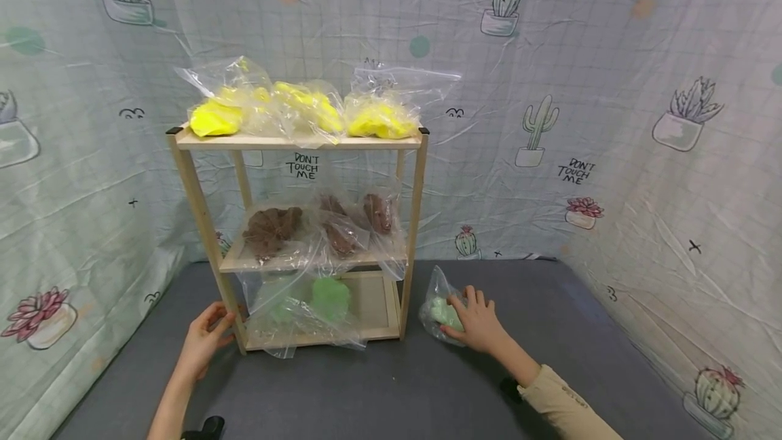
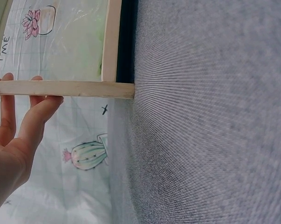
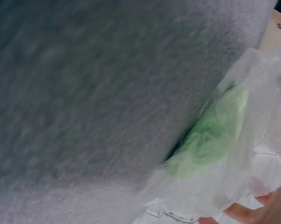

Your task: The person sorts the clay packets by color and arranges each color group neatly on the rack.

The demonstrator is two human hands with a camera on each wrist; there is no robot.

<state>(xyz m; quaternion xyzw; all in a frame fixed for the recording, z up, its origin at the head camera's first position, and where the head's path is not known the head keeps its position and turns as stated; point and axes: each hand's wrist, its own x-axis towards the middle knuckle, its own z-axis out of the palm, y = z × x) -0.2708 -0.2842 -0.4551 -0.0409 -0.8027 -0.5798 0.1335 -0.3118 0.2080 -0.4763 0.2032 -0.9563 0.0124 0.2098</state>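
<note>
Right hand (image 1: 479, 321): laid palm-down on the green-filled bag (image 1: 441, 311), fingers spread and curved over it, forearm stretched in from the near right.
Green-filled bag: lying on the grey mat (image 1: 550, 331), just right of the wooden rack (image 1: 411, 223).
Left hand (image 1: 204, 339): set against the rack's near-left leg (image 1: 210, 250), fingers nearly straight, nothing clasped.
Rack: 3 shelves, yellow bags (image 1: 305, 111) on top.

Head view downward; wrist views close-up.
</note>
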